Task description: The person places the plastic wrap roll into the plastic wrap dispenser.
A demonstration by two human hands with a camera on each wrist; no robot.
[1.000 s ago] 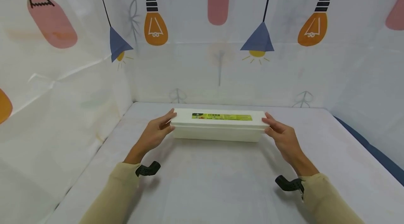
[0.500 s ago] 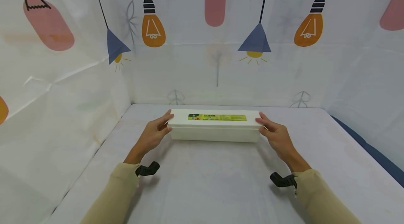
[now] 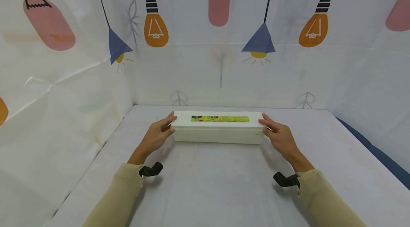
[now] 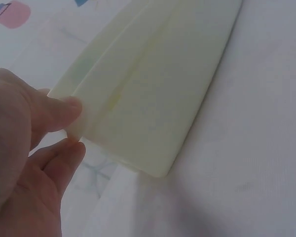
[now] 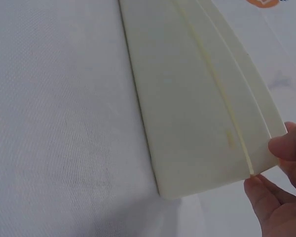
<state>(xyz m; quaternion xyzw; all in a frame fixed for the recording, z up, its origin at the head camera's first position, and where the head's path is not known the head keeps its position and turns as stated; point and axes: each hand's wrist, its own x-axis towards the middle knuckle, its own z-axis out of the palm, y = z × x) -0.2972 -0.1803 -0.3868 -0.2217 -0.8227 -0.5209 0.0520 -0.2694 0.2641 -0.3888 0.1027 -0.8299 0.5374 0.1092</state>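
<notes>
A long white cling film box (image 3: pixel 217 136) with a yellow-green label on its lid (image 3: pixel 182 120) lies crosswise on the white table. My left hand (image 3: pixel 155 136) pinches the lid's left end between thumb and fingers. At the opposite end, my right hand (image 3: pixel 283 140) holds the lid the same way. Close up in the left wrist view, the thumb (image 4: pixel 66 113) presses the lid's corner, with fingertips below it. A thin yellowish line runs along the seam between lid and box (image 5: pixel 187 108) in the right wrist view. The inside of the box is hidden.
The white-covered table (image 3: pixel 214 184) stretches from the box toward me. Behind it rises a white cloth wall (image 3: pixel 198 70) printed with lamps and bulbs, and another cloth wall (image 3: pixel 70 113) stands at the left. A dark blue strip (image 3: pixel 378 154) shows beyond the table's right edge.
My right hand and the lid's right end have shifted slightly left since a second ago. The head view has turned a little. Over the last half second almost nothing has moved.
</notes>
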